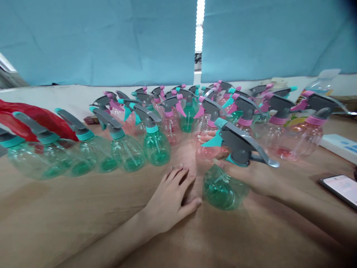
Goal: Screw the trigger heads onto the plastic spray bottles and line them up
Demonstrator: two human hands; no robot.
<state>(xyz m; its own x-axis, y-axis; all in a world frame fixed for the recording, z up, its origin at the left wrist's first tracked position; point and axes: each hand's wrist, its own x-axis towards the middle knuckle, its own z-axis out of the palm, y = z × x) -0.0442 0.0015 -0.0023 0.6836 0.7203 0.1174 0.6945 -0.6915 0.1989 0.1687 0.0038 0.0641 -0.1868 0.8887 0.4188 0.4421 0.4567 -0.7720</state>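
My right hand [235, 172] is closed around the neck of a green spray bottle [224, 190], just under its grey and teal trigger head. This bottle leans, its base to the lower left and a little green showing inside. Parts of my right fingers are hidden behind the head, and their tips show beside a pink spray bottle [208, 152] further back. My left hand [170, 199] lies palm down on the wooden table [111, 223], fingers spread, holding nothing. Beyond it stands another green spray bottle [157, 149] with a teal collar.
Green bottles [128, 156] form a row at the left, by a red plastic bag [36, 119]. Several pink and green bottles [279, 130] crowd the back and right. A phone [341, 190] and a white power strip [338, 147] lie at the right. Blue cloth [111, 41] hangs behind.
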